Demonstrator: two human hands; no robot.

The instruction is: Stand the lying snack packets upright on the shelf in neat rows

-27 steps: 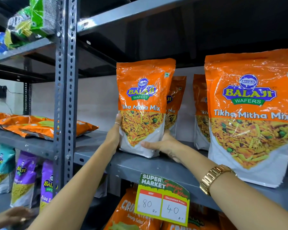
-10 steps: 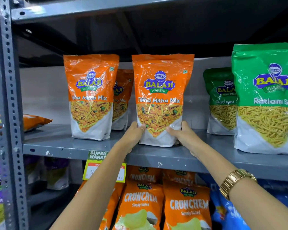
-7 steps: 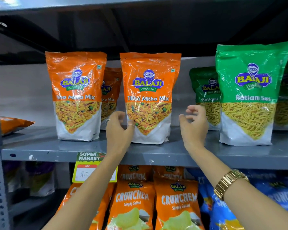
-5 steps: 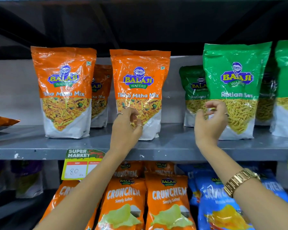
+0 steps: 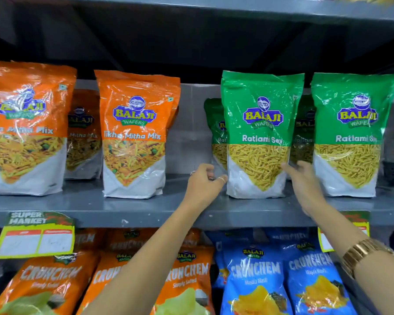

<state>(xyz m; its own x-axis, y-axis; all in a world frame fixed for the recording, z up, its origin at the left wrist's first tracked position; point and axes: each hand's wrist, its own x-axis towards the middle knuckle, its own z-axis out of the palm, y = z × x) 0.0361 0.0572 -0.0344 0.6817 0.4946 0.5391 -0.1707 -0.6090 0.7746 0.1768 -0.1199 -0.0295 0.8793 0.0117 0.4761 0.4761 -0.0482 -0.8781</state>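
Upright on the grey shelf (image 5: pixel 82 202), a green Ratlami Sev packet (image 5: pixel 258 135) is flanked by the loosely curled left hand (image 5: pixel 204 185) and the released right hand (image 5: pixel 304 180), neither grasping.

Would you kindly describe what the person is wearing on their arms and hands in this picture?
Both forearms are bare, with no sleeves in view. The left hand carries two thin rings, one pale metal, one gold-toned. The right hand shows no ring from this angle. On the right wrist sits a gold-coloured watch with a linked metal band.
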